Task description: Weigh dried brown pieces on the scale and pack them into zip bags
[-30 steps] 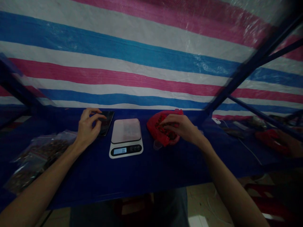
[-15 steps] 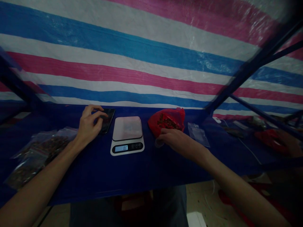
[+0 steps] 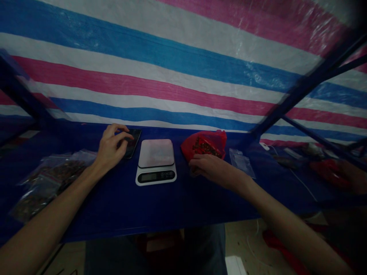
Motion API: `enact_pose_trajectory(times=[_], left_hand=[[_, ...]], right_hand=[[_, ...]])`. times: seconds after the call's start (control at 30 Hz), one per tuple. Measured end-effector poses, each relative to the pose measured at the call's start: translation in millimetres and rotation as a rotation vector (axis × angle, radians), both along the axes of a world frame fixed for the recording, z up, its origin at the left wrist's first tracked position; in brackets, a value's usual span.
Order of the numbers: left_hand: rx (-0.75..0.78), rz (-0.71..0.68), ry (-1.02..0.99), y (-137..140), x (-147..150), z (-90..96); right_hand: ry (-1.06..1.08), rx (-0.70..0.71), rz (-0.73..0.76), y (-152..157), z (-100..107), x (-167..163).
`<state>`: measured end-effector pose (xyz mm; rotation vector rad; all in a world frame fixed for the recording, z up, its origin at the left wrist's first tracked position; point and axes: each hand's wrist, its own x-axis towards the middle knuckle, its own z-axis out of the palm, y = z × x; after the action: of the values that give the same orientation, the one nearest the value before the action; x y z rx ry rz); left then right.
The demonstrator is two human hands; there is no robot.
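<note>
Your right hand (image 3: 210,168) was buried in the red bag (image 3: 205,145) a second ago; now it's out, resting on the blue table (image 3: 160,206) just in front of the bag. The scale (image 3: 156,161) readout was lit, looks dark now.

A single head-worn camera looks forward and slightly down from close over the dark blue cloth-covered counter (image 3: 172,202), facing the pink, white and blue striped tarpaulin wall (image 3: 183,68) filling the frame's upper half.
</note>
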<state>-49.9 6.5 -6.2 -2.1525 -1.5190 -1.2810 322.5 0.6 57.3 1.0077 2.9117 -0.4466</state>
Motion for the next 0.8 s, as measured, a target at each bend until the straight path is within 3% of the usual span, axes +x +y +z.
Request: enact_pose_trajectory(times=[0.5, 0.8], left_hand=[[0.019, -0.001, 0.009, 2.1, -5.8, -4.2], [0.022, 0.018, 0.048, 1.1, -8.6, -1.2]], right_hand=[[0.058, -0.089, 0.054, 6.8, -2.7, 0.8], [0.074, -0.064, 0.061, 8.3, -4.5, 3.7]])
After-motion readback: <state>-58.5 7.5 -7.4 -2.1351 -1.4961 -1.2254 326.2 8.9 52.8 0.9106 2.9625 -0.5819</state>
